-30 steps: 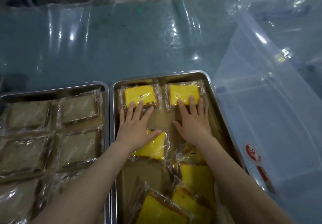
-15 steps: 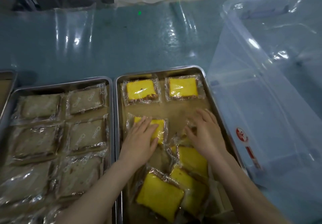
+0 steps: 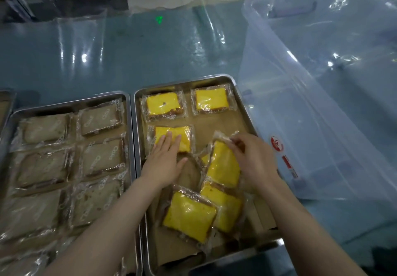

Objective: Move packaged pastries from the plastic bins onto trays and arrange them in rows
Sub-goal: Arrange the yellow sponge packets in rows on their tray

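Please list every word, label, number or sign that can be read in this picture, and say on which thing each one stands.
Red round logo and red strip label on the clear plastic bin: too blurred to read.
White print repeated on the wrappers of the brown pastries in the left tray: too blurred to read.
Yellow pastries: no readable text.

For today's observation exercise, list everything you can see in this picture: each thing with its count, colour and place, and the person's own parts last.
Yellow packaged pastries: six in view, clear wrappers, on the right tray; two in the far row, one under the left hand, one held by the right hand, two loose nearer the person.
Brown packaged pastries: at least six, clear wrappers, in rows on the left tray.
Right tray: one, steel, paper-lined, centre.
Left tray: one, steel, beside it.
Plastic bin: one, clear, right of the trays.
Table: blue-green, under clear film.
Left hand: flat on a pastry.
Right hand: pinching a wrapper's edge.
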The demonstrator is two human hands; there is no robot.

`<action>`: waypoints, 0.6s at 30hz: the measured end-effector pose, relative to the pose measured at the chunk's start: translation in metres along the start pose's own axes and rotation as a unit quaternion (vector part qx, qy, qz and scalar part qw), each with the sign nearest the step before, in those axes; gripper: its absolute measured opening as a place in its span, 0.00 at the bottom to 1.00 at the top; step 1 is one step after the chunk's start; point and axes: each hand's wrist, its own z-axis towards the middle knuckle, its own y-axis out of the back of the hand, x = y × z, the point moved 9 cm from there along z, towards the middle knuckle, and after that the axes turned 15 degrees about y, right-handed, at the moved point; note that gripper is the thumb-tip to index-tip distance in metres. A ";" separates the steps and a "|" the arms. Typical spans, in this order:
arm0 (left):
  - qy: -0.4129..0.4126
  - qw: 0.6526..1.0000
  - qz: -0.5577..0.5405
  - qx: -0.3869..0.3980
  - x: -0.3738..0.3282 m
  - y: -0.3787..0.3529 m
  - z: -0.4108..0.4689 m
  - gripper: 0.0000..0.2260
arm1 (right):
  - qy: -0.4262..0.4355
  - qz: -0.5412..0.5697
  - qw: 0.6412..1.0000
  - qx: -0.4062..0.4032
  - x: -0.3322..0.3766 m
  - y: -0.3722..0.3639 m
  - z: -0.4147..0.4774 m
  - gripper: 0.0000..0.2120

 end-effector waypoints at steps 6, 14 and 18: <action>-0.006 1.000 -0.014 0.019 0.002 -0.005 -0.022 0.30 | -0.063 -0.045 0.993 -0.085 -0.009 0.011 0.024 0.18; 0.029 0.998 -0.004 0.059 0.014 -0.028 -0.026 0.32 | 0.061 -0.120 0.965 0.223 -0.012 -0.094 -0.005 0.30; 0.042 0.997 -0.005 0.063 0.013 -0.028 -0.022 0.33 | 0.043 -0.105 0.967 0.229 -0.017 -0.093 0.001 0.31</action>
